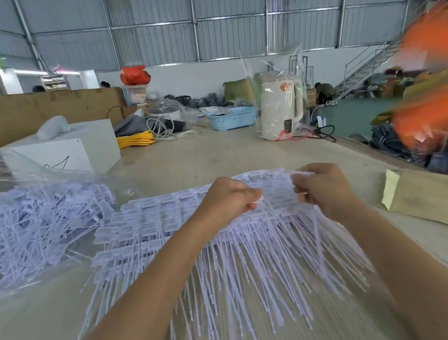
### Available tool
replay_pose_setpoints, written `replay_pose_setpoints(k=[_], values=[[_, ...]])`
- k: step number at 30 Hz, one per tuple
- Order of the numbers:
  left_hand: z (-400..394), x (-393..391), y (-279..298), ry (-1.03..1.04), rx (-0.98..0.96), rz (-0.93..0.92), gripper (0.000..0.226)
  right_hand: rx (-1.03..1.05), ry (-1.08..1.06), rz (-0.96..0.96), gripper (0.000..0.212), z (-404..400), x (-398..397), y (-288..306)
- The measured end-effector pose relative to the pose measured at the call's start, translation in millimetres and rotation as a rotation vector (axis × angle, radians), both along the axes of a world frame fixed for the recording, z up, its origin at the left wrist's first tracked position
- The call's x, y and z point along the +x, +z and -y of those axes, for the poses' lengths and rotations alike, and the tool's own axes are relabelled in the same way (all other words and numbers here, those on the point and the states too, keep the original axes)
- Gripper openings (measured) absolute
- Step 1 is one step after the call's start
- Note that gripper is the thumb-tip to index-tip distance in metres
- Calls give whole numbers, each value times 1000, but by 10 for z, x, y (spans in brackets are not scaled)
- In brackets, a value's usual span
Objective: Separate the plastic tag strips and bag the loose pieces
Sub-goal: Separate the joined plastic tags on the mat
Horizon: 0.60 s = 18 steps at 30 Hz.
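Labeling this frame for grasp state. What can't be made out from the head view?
- Printing on the tag strips: too small and soft to read.
- Fingertips of the left hand and right hand: curled into the strips, exact contact hidden.
- Orange object at right: motion-blurred, cut by the edge, unidentifiable.
- Clear bag of loose pieces: its opening is cut off at the left edge.

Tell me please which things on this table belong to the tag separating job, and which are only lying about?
Belong to the job:
- joined tag strips, gripped by the left hand and right hand
- loose tags in the clear bag

Only lying about:
- white kettle
- blue basket
- yellow cord
- white box
- brown envelope
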State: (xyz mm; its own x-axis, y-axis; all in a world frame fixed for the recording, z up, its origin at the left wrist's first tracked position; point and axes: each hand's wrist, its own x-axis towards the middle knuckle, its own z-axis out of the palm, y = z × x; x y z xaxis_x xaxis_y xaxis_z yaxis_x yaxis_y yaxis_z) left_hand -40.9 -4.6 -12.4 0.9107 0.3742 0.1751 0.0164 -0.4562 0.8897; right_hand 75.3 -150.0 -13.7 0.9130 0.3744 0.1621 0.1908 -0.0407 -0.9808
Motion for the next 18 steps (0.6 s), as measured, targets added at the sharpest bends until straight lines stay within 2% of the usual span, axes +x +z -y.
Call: replay_pose_setpoints(k=[2, 3, 4, 6, 8, 11, 14, 16, 18], values=[[23, -13, 4, -15, 117, 31, 37, 316, 150, -336, 13, 79, 40, 115], [18, -16, -14, -10, 187, 9, 37, 380, 220, -425, 13, 67, 23, 145], [8, -21, -31, 2, 258, -35, 35, 348, 274, -440, 13, 36, -19, 154], [-41, -8, -74, 26, 368, -114, 27, 99, 344, -301, 13, -56, -133, 106], [-75, -7, -96, 6, 386, -136, 12, -76, 414, -168, 13, -132, -215, 25], [-80, -6, -119, -67, 362, -99, 29, -116, 466, -132, 14, -188, -312, -38], [-70, 2, -134, -80, 339, -26, 36, -111, 403, -10, 12, -220, -351, -57], [-73, 7, -138, -33, 336, 22, 42, -68, 355, 40, 13, -207, -344, -36], [-98, 13, -138, 58, 353, 35, 35, -22, 322, 49, 15, -170, -312, -6]])
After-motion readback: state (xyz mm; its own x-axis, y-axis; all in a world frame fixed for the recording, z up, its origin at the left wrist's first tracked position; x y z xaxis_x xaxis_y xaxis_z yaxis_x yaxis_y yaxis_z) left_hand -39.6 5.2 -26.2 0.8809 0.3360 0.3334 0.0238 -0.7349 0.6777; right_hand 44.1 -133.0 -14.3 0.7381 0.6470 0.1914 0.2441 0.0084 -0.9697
